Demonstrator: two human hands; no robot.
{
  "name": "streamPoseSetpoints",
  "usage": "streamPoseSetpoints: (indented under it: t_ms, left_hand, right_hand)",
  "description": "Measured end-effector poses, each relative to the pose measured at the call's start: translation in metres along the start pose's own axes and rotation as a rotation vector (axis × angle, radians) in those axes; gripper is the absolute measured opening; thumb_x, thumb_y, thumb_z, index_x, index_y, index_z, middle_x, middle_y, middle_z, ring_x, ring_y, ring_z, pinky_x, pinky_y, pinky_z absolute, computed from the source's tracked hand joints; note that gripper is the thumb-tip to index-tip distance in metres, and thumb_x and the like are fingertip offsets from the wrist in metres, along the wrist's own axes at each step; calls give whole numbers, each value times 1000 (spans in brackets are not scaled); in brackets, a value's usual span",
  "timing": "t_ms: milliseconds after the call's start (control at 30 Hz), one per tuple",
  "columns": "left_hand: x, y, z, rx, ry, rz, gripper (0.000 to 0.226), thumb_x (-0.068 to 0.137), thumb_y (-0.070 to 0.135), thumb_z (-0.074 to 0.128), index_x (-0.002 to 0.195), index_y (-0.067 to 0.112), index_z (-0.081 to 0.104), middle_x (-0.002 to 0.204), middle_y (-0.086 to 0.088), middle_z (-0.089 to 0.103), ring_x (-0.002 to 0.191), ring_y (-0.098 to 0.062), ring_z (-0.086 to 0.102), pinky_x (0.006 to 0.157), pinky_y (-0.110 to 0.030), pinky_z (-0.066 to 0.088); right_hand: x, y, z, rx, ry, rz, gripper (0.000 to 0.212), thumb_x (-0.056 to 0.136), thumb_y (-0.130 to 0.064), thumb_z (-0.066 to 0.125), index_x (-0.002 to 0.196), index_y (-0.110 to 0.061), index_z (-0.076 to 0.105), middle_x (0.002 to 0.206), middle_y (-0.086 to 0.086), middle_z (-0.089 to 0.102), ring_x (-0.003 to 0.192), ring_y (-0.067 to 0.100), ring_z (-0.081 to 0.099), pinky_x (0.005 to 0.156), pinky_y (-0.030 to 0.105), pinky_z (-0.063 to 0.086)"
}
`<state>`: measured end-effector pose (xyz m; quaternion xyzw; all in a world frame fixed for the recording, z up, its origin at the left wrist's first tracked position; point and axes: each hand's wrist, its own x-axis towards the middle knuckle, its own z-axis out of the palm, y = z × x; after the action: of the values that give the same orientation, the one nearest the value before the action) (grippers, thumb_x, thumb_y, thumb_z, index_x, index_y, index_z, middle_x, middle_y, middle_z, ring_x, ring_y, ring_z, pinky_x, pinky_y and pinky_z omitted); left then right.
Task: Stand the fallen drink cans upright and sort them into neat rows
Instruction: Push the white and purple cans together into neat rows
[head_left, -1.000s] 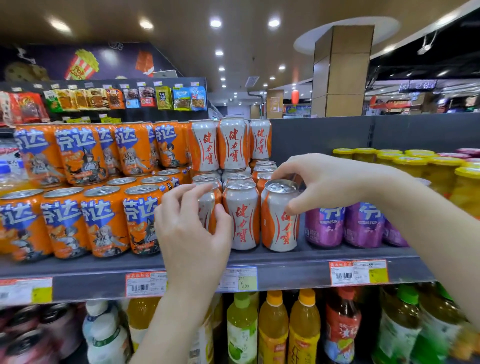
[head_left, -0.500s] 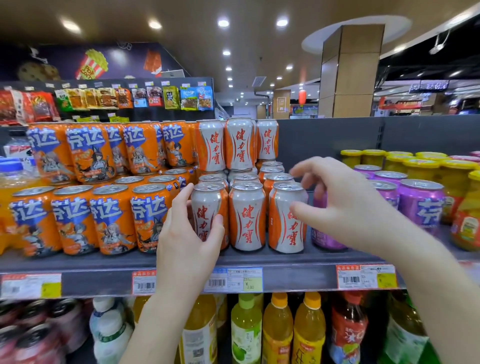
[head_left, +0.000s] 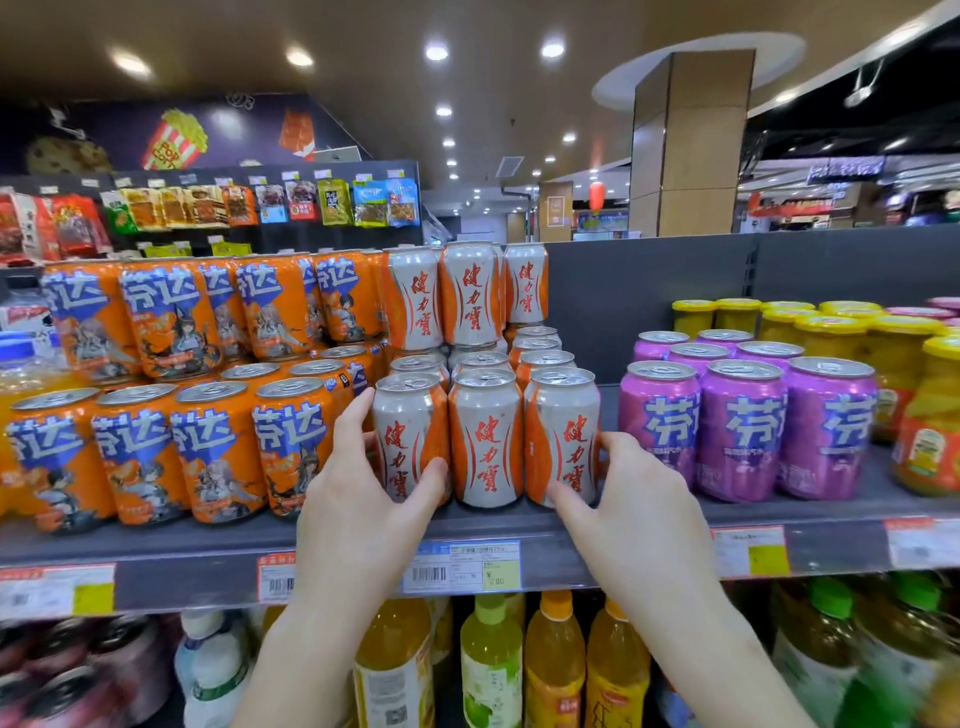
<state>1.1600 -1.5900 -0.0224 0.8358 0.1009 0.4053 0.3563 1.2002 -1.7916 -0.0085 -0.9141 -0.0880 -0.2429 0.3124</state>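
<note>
Three white-and-orange drink cans stand upright in a front row on the grey shelf (head_left: 571, 530): left can (head_left: 408, 431), middle can (head_left: 485, 436), right can (head_left: 563, 431). More of the same cans stand in rows behind them, and others are stacked above (head_left: 470, 293). My left hand (head_left: 358, 499) grips the left can, fingers on its left side and thumb across its lower front. My right hand (head_left: 639, 493) holds the right can low down, thumb at its front base and fingers round its right side.
Orange cans (head_left: 218, 447) fill the shelf to the left, some stacked higher. Purple cans (head_left: 743, 426) stand to the right, with a narrow gap beside my right hand. Yellow-lidded jars (head_left: 831, 332) sit further right. Bottled drinks (head_left: 491, 660) line the shelf below.
My right hand dropped from the top of the right can to its lower side. My left hand closed round the left can. The three front cans now stand tightly together.
</note>
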Motion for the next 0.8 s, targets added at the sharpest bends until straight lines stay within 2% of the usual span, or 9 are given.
streamPoseSetpoints:
  t_ms: [200, 267, 367, 433, 500, 567, 633, 700, 800]
  left_hand:
    - [0, 0, 1, -11, -6, 5, 88, 83, 45, 79, 155, 41, 27, 132, 6, 63, 113, -12, 59, 86, -29, 43]
    - [-2, 0, 2, -14, 4, -6, 91, 83, 46, 79, 156, 39, 26, 139, 5, 59, 123, -16, 57, 93, -31, 45]
    - [-10, 9, 5, 29, 132, 68, 90, 82, 47, 79, 156, 29, 31, 146, 3, 47, 135, -20, 46, 110, -45, 44]
    - [-20, 23, 9, -12, 208, 185, 79, 83, 42, 78, 150, 23, 41, 143, 2, 48, 134, -19, 45, 112, -45, 43]
    - [-31, 40, 14, -65, 228, 319, 65, 85, 35, 78, 142, 17, 52, 137, 2, 53, 132, -16, 48, 111, -37, 41]
    - [-40, 57, 25, -131, 181, 406, 51, 89, 31, 77, 134, 18, 58, 130, 6, 57, 128, -11, 52, 109, -28, 42]
    - [-50, 74, 42, -208, 107, 471, 40, 92, 27, 75, 129, 19, 62, 125, 9, 61, 124, -13, 58, 105, -27, 46]
    - [-65, 92, 62, -273, 34, 510, 37, 90, 24, 74, 126, 21, 64, 119, 11, 63, 118, -14, 62, 99, -31, 52]
    - [-84, 111, 92, -279, -57, 479, 41, 91, 26, 72, 130, 26, 61, 121, 15, 61, 117, -5, 60, 96, -28, 51]
  right_hand:
    - [3, 8, 2, 53, 4, -20, 63, 82, -56, 73, 133, -26, 50, 122, -7, 65, 112, 13, 61, 86, 30, 53]
    - [2, 13, -2, 127, 14, -32, 69, 80, -55, 76, 137, -24, 52, 123, -7, 67, 111, 12, 63, 89, 29, 53]
    - [3, 24, -17, 286, 188, -58, 52, 81, -44, 79, 126, -24, 61, 107, -11, 69, 87, 3, 64, 79, 22, 52]
    - [7, 35, -31, 373, 352, -55, 34, 83, -36, 79, 112, -25, 64, 94, -14, 67, 73, 1, 62, 70, 17, 51]
    - [14, 49, -42, 424, 456, -32, 26, 84, -31, 78, 106, -25, 64, 89, -13, 66, 73, -1, 62, 66, 10, 48]
    - [24, 66, -51, 446, 529, -18, 25, 85, -29, 78, 105, -24, 64, 91, -8, 67, 75, 2, 63, 69, 14, 49]
    - [32, 83, -58, 449, 587, -4, 27, 84, -27, 79, 105, -24, 62, 96, -2, 66, 78, 9, 63, 71, 15, 46]
    - [36, 100, -63, 422, 631, 18, 34, 82, -26, 80, 110, -22, 61, 104, 1, 62, 85, 15, 60, 72, 6, 38]
    - [36, 122, -68, 403, 618, 55, 55, 81, -23, 81, 129, -14, 57, 119, 2, 51, 102, 10, 51, 75, -5, 33]
